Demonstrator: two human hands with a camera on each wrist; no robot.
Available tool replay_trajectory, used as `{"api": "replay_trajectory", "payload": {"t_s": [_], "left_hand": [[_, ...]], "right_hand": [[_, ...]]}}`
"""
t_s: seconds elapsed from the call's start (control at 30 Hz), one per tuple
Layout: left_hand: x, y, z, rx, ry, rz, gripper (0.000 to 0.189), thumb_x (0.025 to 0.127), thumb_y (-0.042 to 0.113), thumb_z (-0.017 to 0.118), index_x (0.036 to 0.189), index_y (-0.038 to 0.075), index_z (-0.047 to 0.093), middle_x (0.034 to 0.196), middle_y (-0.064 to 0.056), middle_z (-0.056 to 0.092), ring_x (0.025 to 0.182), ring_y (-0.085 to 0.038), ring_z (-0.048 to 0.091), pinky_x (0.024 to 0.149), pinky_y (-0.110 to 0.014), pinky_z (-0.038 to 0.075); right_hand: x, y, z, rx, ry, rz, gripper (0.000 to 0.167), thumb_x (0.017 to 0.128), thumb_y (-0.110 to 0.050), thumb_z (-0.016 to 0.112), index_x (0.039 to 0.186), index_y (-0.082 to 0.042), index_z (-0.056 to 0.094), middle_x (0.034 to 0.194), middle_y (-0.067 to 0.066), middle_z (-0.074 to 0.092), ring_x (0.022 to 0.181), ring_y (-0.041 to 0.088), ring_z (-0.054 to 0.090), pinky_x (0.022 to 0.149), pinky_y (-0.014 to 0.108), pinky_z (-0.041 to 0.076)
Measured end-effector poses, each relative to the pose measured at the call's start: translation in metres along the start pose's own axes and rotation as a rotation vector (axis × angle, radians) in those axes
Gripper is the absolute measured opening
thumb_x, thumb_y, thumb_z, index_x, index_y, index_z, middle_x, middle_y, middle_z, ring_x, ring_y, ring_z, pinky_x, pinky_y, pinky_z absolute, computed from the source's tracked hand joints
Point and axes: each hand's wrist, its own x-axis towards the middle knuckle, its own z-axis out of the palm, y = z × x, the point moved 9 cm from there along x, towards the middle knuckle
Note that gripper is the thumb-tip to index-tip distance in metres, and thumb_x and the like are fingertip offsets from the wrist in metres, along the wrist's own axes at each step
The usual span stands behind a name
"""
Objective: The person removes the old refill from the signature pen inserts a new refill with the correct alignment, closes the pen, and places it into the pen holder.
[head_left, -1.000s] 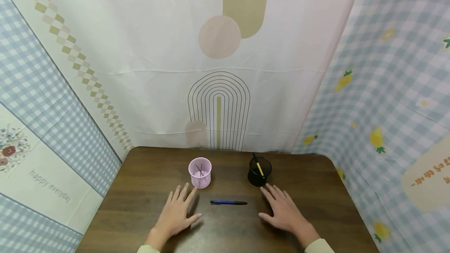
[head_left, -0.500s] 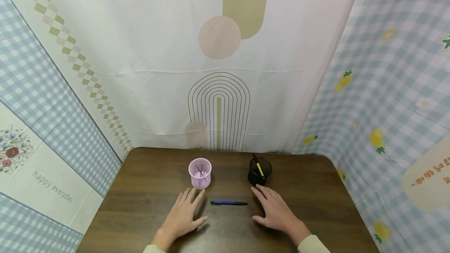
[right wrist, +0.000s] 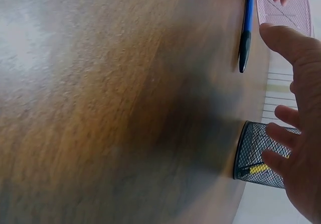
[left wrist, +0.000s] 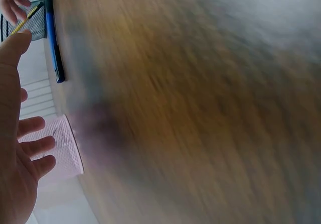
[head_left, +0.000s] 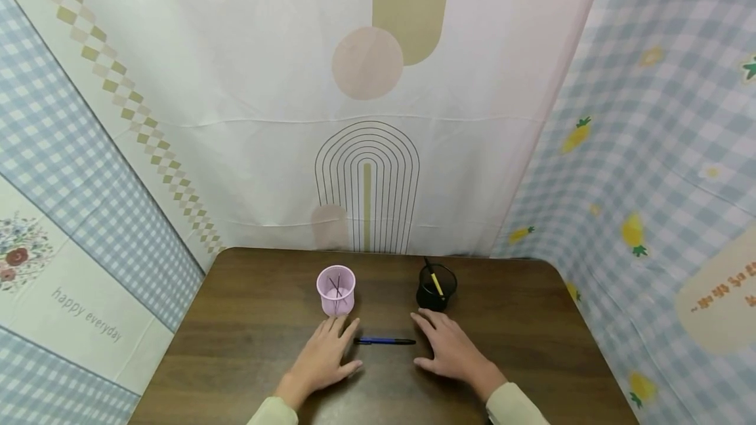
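Observation:
A blue pen with black ends lies crosswise on the table between my two hands. My left hand is left of it, fingers spread and holding nothing, its fingertips just in front of a pink mesh pen cup. Thin dark lines show inside that cup. On the other side my right hand has its fingers loosely extended, also holding nothing, in front of a black mesh pen cup. A black and yellow pen leans in the black cup. In the right wrist view the blue pen lies apart from my thumb.
The dark wooden table ends at a white patterned cloth behind the cups. Checked cloths hang at both sides.
Both hands have moved inward, the left one rightward and the right one leftward, closer to the blue pen. The pen and both cups stay in place.

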Motion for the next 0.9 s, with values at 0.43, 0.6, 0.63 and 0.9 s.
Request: {"api": "replay_trajectory", "payload": {"t_s": [0.43,0.6,0.63,0.9], "left_hand": [[0.017,0.013,0.006,0.028,0.028,0.075,0.083,0.084,0.057,0.076,0.145,0.005,0.056,0.139,-0.021,0.058,0.127,-0.037,0.057,0.106,-0.05,0.049],[0.021,0.019,0.009,0.039,0.034,0.105,0.079,0.084,0.055,0.077,0.142,0.004,0.057,0.135,-0.018,0.06,0.126,-0.034,0.058,0.106,-0.047,0.051],[0.022,0.019,0.01,0.041,0.032,0.108,0.078,0.085,0.055,0.077,0.142,0.004,0.057,0.134,-0.017,0.06,0.126,-0.033,0.058,0.106,-0.046,0.051],[0.026,0.028,0.014,0.086,0.06,0.136,0.066,0.087,0.048,0.078,0.134,0.005,0.063,0.127,-0.01,0.063,0.119,-0.026,0.06,0.101,-0.04,0.054]], "right_hand": [[0.016,-0.006,0.006,0.02,-0.036,-0.029,0.087,0.087,-0.054,0.076,0.156,-0.013,0.042,0.154,0.015,0.046,0.137,0.036,0.05,0.105,0.059,0.047],[0.019,-0.008,0.01,0.007,-0.048,-0.036,0.086,0.087,-0.054,0.076,0.155,-0.013,0.044,0.15,0.013,0.049,0.134,0.033,0.051,0.105,0.056,0.048],[0.019,-0.008,0.011,0.003,-0.051,-0.037,0.086,0.087,-0.054,0.076,0.155,-0.013,0.044,0.15,0.013,0.05,0.133,0.032,0.052,0.105,0.055,0.048],[0.022,-0.013,0.013,0.008,-0.057,-0.066,0.074,0.089,-0.047,0.078,0.148,-0.011,0.052,0.139,0.007,0.054,0.125,0.026,0.054,0.103,0.047,0.051]]}}
